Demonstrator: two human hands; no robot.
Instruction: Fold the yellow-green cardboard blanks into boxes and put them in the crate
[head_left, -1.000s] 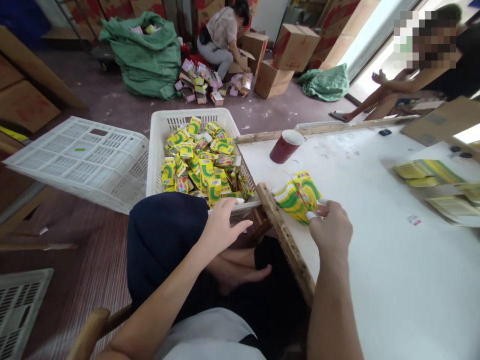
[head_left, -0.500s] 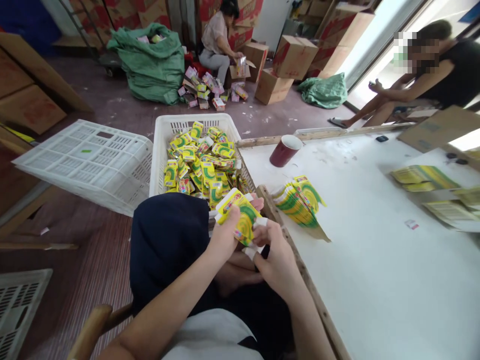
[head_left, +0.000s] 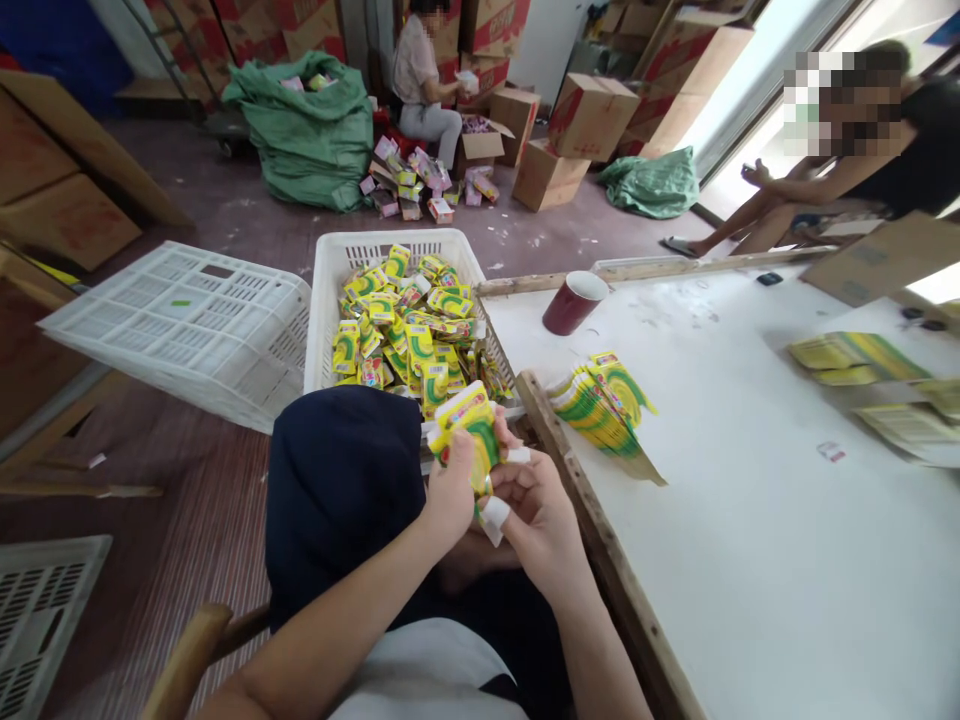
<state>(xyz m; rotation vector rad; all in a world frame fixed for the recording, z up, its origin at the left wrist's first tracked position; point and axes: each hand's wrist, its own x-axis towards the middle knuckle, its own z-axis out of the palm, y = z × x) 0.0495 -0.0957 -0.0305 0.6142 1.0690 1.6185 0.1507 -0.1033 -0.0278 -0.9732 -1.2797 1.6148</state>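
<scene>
My left hand (head_left: 452,490) is closed around a small yellow-and-green cardboard box (head_left: 469,425), thumb across its printed face. White wrapping covers the thumb and a fingertip of my right hand (head_left: 532,500). Its curled fingers work at the box's lower right edge, where the thumb presses by a pale flap. The fingers partly hide that end of the box. Just beyond my hands, a white plastic crate (head_left: 319,330) holds a heap of similar yellow-green boxes (head_left: 420,345). To the right, a fanned stack of flat printed cartons (head_left: 604,415) lies on the white table (head_left: 750,540).
A dark red mug (head_left: 574,305) stands near the table's far edge. More flat cartons (head_left: 855,358) lie at right. An upturned white crate (head_left: 187,320) sits at left. A co-worker (head_left: 427,80) sits among boxes at the back; another person (head_left: 862,150) sits at right.
The box in my hands has turned to stand more upright, and my right thumb has shifted at its lower end. The co-worker at the back has raised their hands from the open carton.
</scene>
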